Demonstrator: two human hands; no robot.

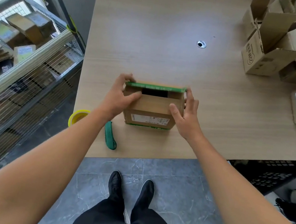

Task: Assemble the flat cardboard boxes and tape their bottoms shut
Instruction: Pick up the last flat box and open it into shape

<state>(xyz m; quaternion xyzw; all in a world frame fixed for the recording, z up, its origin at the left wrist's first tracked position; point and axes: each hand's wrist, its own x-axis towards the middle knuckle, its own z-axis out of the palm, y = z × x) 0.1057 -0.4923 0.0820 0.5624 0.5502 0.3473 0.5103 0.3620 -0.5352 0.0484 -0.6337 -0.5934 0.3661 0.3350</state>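
1. Head view: the cardboard box (152, 105) stands on the table (157, 26) close to its near edge and left of the middle. Its long axis runs left to right along that edge.
2. Its flapped face points up. The near flap is folded flat, and a dark slot shows between it and the green-edged far flap. The side with the white label faces me.
3. My left hand (119, 95) grasps the box at its far left corner, fingers curled over the top edge and thumb pressing on the near flap.
4. My right hand (186, 114) is unclenched, with straight fingers lying against the box's right side and the thumb on the near flap.
5. A yellow tape roll (78, 117) sits at the table's left edge, partly behind my left forearm. A green utility knife (110, 137) lies near the box's near left corner, its length running toward the near edge.
6. Open boxes (279, 45) crowd the far right corner.
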